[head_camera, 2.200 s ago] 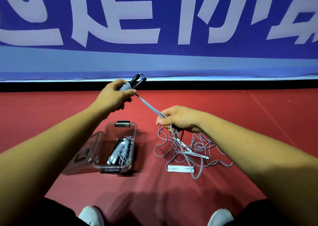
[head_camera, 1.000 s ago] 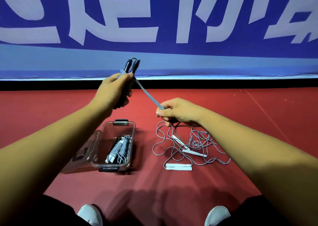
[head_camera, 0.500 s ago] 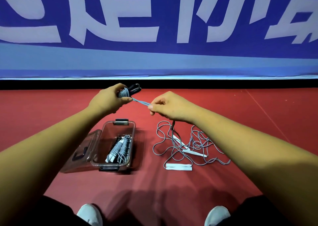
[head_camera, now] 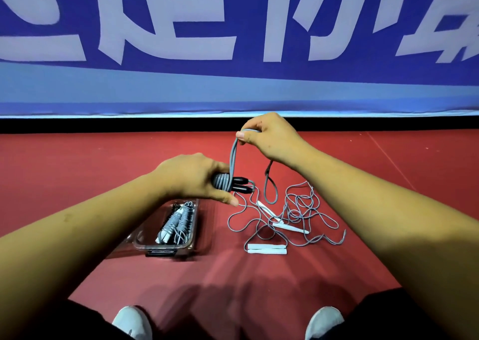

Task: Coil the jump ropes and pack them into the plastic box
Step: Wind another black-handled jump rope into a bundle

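Rope (head_camera: 232, 158) half-coiled: left hand (head_camera: 191, 179) fingers grip handles (head_camera: 241, 184) and coil, right hand (head_camera: 274, 140) fingers pinch a loop above. Box (head_camera: 163, 246) sits below left fingers. Risk: pinch could slip, wraps loosen; tail may snag loose tangle (head_camera: 298, 210).

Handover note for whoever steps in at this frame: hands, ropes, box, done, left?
Left hand grips the black-handled rope, cord partly wound round its handles.
Right hand pinches a loop of its free cord above.
Plastic box on the floor, open, coiled ropes inside: done.
White-handled ropes lie tangled right of the box.
Left: finish this wrap, box it, then coil the tangle.
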The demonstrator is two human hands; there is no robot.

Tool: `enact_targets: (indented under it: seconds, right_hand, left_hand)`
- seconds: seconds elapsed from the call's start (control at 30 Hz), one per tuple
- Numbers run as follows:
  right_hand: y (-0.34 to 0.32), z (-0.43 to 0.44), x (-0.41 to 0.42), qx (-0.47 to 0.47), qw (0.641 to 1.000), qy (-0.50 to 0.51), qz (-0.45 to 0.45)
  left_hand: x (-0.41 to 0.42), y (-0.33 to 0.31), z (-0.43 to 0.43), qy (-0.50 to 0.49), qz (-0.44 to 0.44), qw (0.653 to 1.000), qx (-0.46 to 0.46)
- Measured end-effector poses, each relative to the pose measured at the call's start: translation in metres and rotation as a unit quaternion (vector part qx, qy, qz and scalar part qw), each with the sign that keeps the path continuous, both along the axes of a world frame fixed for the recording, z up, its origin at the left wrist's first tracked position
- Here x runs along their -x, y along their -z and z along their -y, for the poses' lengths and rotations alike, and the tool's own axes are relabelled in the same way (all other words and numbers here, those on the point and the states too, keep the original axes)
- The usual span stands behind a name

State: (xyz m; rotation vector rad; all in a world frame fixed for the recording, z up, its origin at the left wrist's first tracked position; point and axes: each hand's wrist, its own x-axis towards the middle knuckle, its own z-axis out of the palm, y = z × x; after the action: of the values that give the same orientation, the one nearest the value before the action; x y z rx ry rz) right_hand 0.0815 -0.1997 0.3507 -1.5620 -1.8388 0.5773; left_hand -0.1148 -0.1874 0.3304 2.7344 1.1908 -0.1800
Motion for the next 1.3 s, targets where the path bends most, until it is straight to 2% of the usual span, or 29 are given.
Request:
enact_targets:
  seconds: [0.07,0.13,0.2,0.27,0.4,0.5,0.6,0.67,0.8,0.87,0.93,1.03,1.1,1.23,1.3]
  right_hand:
    - [0.001,-0.001,-0.003,0.000,1.000,0.004,-0.010]
    - [0.004,-0.002,-0.007,0.014,0.999,0.014,-0.036]
    - [0.013,-0.002,-0.012,0.068,0.991,0.025,-0.114]
    - [0.027,-0.002,-0.019,0.149,0.969,0.015,-0.196]
    - [0.050,0.006,-0.017,0.255,0.948,-0.038,-0.184]
    - [0.053,0.009,-0.004,0.274,0.935,-0.075,-0.211]
    - [0.049,0.012,0.006,0.264,0.941,-0.080,-0.195]
    - [0.046,0.016,0.012,0.257,0.950,-0.088,-0.156]
    - [0.035,0.021,0.024,0.204,0.972,-0.107,-0.039]
    - [0.026,0.021,0.029,0.140,0.980,-0.132,0.051]
    - [0.015,0.020,0.031,0.091,0.980,-0.144,0.104]
    - [0.001,0.017,0.028,0.043,0.980,-0.137,0.135]
    - [0.000,0.012,0.022,0.018,0.987,-0.114,0.116]
    - [-0.001,0.009,0.011,-0.010,0.994,-0.090,0.052]
    - [-0.002,0.010,0.006,0.012,0.996,-0.093,0.010]
  left_hand:
    - [-0.001,0.004,0.000,-0.005,0.046,0.999,-0.009]
    - [-0.001,0.005,0.001,0.009,0.107,0.994,0.021]
    - [0.001,0.004,0.002,0.022,0.178,0.981,0.076]
    - [0.001,0.003,0.004,0.010,0.260,0.958,0.123]
    - [0.001,0.002,0.003,-0.061,0.406,0.883,0.227]
    - [0.001,-0.006,-0.004,-0.118,0.446,0.861,0.213]
    - [0.008,-0.009,-0.017,-0.175,0.433,0.869,0.163]
    - [0.016,-0.006,-0.026,-0.190,0.395,0.892,0.111]
    - [0.024,0.007,-0.034,-0.195,0.208,0.958,-0.031]
    - [0.019,0.010,-0.031,-0.198,0.109,0.969,-0.103]
    - [0.011,0.012,-0.024,-0.175,0.035,0.975,-0.136]
    - [0.001,0.010,-0.012,-0.124,-0.005,0.984,-0.124]
    - [-0.003,0.005,-0.008,-0.105,-0.004,0.990,-0.094]
    - [-0.002,-0.007,-0.006,-0.053,0.043,0.998,0.011]
    - [0.000,-0.009,-0.001,-0.037,0.111,0.990,0.081]
